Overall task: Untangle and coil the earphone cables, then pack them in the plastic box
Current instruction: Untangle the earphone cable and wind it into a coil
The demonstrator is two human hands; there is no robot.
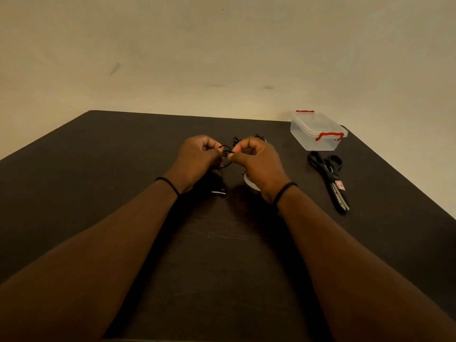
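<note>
A thin black earphone cable (225,154) runs in small loops between my two hands above the middle of the dark table. My left hand (197,159) pinches one side of the loops with curled fingers. My right hand (256,161) pinches the other side, thumb against fingertips. More black cable (235,140) lies tangled on the table just beyond my hands. A clear plastic box (317,130) with red clips stands at the back right, its lid on.
Black-handled scissors (330,178) lie to the right of my right hand, in front of the box. A white round object (249,182) shows partly under my right wrist. A small dark item with a shiny part (218,191) lies by my left wrist. The table (98,169) ends at a pale wall.
</note>
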